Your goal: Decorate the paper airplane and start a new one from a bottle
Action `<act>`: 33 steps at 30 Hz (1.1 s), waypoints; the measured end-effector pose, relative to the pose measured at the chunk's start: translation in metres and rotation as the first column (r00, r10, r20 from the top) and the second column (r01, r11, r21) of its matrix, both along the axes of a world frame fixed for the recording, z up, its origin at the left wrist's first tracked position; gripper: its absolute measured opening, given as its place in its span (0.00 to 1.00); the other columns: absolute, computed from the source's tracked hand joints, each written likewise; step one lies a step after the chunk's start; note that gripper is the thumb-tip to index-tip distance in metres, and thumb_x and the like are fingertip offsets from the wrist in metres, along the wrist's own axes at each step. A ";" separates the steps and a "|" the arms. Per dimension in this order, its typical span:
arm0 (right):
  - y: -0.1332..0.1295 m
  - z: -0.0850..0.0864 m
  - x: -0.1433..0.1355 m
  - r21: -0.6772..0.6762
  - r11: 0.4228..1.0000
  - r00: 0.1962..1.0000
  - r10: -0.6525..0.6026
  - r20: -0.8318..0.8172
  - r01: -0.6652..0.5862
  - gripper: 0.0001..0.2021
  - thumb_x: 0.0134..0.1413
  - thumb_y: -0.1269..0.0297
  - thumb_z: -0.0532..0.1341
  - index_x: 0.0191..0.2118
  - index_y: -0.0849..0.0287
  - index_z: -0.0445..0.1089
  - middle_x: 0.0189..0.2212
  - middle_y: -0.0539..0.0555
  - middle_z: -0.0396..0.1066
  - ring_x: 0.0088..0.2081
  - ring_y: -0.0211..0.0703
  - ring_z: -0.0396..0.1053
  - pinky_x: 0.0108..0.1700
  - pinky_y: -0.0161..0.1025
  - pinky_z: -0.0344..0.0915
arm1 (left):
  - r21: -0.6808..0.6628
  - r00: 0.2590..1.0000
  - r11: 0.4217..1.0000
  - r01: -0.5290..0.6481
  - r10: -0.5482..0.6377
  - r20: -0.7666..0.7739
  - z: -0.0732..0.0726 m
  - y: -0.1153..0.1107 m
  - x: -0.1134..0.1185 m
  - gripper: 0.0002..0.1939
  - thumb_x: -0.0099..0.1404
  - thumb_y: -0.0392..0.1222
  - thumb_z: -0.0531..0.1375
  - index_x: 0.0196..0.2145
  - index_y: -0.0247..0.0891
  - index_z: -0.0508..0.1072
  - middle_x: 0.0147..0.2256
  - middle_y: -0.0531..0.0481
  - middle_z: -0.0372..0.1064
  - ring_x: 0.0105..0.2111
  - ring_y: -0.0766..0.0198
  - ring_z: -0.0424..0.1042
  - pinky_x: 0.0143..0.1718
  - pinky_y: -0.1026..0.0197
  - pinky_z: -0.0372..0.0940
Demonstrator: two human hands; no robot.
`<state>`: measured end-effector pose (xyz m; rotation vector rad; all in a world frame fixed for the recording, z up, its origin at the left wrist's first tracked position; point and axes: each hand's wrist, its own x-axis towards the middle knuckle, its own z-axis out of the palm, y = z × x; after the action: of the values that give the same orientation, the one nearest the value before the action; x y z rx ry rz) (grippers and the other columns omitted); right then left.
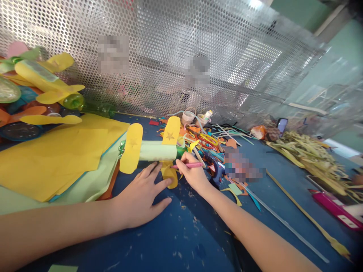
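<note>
Pink and slim, a pen (195,165) is pinched in the right hand (196,177) by a rounded yellow paper wing (169,179); the pale-green, paper-wrapped bottle (155,152), at one o'clock from the spread left hand (138,198), is best steadied by light fingertip pressure.

The tabletop (127,253) is blue with pale specks. Toward its left edge, yellow sheets (56,162) overlap pale green paper (93,185). The wrapped bottle (155,151) is pale green, its neck (181,152) a deeper green, its wings (171,128) yellow with darker stars. The pen (193,165) is pink. Beyond the far edge, silvery mesh (159,49) repeats round holes; by the right edge, a tool (337,209) is magenta and white
</note>
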<state>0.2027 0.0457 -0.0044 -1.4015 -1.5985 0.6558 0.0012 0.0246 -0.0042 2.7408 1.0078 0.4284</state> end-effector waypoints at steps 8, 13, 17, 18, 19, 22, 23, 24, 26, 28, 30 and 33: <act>0.002 0.000 0.002 0.062 0.997 0.995 -0.047 -0.093 0.053 0.13 0.53 0.62 0.55 0.21 0.55 0.53 0.14 0.42 0.54 0.18 0.35 0.58 0.25 0.33 0.59 | 0.015 0.999 1.000 0.002 -0.003 0.047 -0.003 0.001 0.000 0.25 0.65 0.57 0.49 0.55 0.47 0.63 0.62 0.46 0.48 0.61 0.43 0.45 0.57 0.40 0.50; -0.003 0.005 -0.002 0.068 0.997 0.998 -0.016 -0.058 0.020 0.13 0.52 0.61 0.57 0.22 0.55 0.53 0.16 0.43 0.55 0.18 0.34 0.59 0.25 0.33 0.61 | 0.012 1.000 1.000 0.005 -0.005 0.019 0.001 0.000 0.000 0.24 0.65 0.57 0.48 0.54 0.45 0.65 0.61 0.42 0.50 0.61 0.43 0.45 0.57 0.40 0.51; -0.005 0.003 -0.004 -0.013 0.998 0.998 0.062 0.001 -0.062 0.12 0.54 0.60 0.56 0.23 0.55 0.55 0.15 0.43 0.59 0.18 0.35 0.61 0.24 0.33 0.59 | 0.006 1.000 1.000 0.005 -0.005 0.031 0.001 0.000 0.001 0.24 0.65 0.57 0.48 0.53 0.44 0.66 0.61 0.43 0.49 0.61 0.43 0.45 0.57 0.40 0.50; -0.005 0.003 -0.003 -0.024 0.997 0.997 0.071 -0.002 -0.071 0.12 0.54 0.59 0.56 0.23 0.55 0.55 0.14 0.43 0.59 0.18 0.35 0.62 0.24 0.32 0.59 | 0.006 0.999 1.000 0.004 -0.005 0.035 0.001 0.000 0.000 0.24 0.65 0.57 0.48 0.53 0.45 0.66 0.61 0.43 0.49 0.61 0.43 0.45 0.58 0.40 0.50; -0.005 0.002 -0.003 -0.031 0.996 0.997 0.078 -0.006 -0.079 0.12 0.54 0.59 0.56 0.23 0.55 0.55 0.14 0.43 0.59 0.18 0.35 0.62 0.24 0.32 0.59 | 0.007 0.999 1.000 0.004 -0.004 0.038 0.001 0.000 0.000 0.24 0.65 0.57 0.48 0.53 0.45 0.65 0.61 0.44 0.49 0.61 0.43 0.45 0.58 0.40 0.49; -0.003 0.002 -0.003 -0.037 0.994 0.995 0.099 -0.021 -0.100 0.12 0.54 0.59 0.56 0.24 0.55 0.54 0.14 0.42 0.59 0.18 0.34 0.60 0.25 0.32 0.59 | 0.010 0.999 1.000 0.005 -0.005 0.041 0.000 0.000 0.000 0.24 0.65 0.57 0.48 0.54 0.45 0.65 0.62 0.44 0.49 0.61 0.43 0.45 0.57 0.40 0.50; -0.003 0.002 -0.003 -0.038 0.994 0.994 0.103 -0.024 -0.104 0.12 0.54 0.59 0.56 0.24 0.55 0.54 0.14 0.42 0.59 0.18 0.34 0.60 0.25 0.32 0.59 | 0.011 0.999 1.000 0.005 -0.005 0.040 -0.001 0.000 0.000 0.24 0.65 0.57 0.48 0.54 0.46 0.65 0.62 0.44 0.49 0.61 0.43 0.45 0.57 0.40 0.50; -0.003 0.002 -0.003 -0.040 0.994 0.994 0.104 -0.024 -0.105 0.12 0.54 0.60 0.56 0.24 0.55 0.54 0.15 0.42 0.59 0.18 0.34 0.60 0.25 0.32 0.59 | 0.011 0.999 1.000 0.005 -0.006 0.038 -0.001 0.000 0.000 0.24 0.65 0.57 0.48 0.54 0.46 0.64 0.62 0.44 0.49 0.61 0.43 0.45 0.57 0.40 0.50; -0.003 0.002 -0.003 -0.045 0.993 0.994 0.105 -0.022 -0.105 0.12 0.54 0.60 0.56 0.23 0.55 0.54 0.14 0.42 0.59 0.18 0.34 0.59 0.24 0.32 0.58 | 0.011 1.000 1.000 0.005 -0.005 0.031 -0.001 0.000 0.000 0.24 0.65 0.57 0.48 0.54 0.46 0.64 0.62 0.44 0.49 0.61 0.43 0.44 0.57 0.40 0.50; -0.003 0.002 -0.003 -0.050 0.992 0.993 0.112 -0.021 -0.113 0.12 0.53 0.61 0.56 0.23 0.56 0.54 0.14 0.42 0.58 0.17 0.33 0.58 0.24 0.32 0.58 | 0.008 1.000 1.000 0.002 -0.002 0.019 0.000 0.000 0.000 0.24 0.65 0.57 0.48 0.54 0.46 0.64 0.61 0.44 0.49 0.62 0.43 0.44 0.57 0.40 0.50; -0.003 0.002 -0.003 -0.053 0.991 0.993 0.118 -0.019 -0.119 0.12 0.53 0.62 0.56 0.22 0.56 0.54 0.13 0.41 0.57 0.17 0.33 0.56 0.24 0.31 0.57 | 0.006 1.000 1.000 0.001 -0.001 0.004 0.001 0.000 0.001 0.24 0.65 0.57 0.47 0.54 0.46 0.64 0.61 0.42 0.49 0.61 0.43 0.44 0.57 0.40 0.50; -0.002 0.000 -0.002 -0.051 0.992 0.994 0.113 -0.006 -0.113 0.12 0.53 0.62 0.56 0.22 0.56 0.54 0.13 0.42 0.57 0.17 0.33 0.56 0.24 0.31 0.57 | 0.008 1.000 1.000 0.004 -0.004 -0.006 0.001 0.000 0.001 0.25 0.65 0.57 0.47 0.55 0.46 0.64 0.61 0.41 0.49 0.61 0.43 0.44 0.57 0.40 0.50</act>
<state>0.2009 0.0435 -0.0042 -1.3536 -1.6783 0.7696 0.0021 0.0241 -0.0027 2.7528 1.0041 0.4245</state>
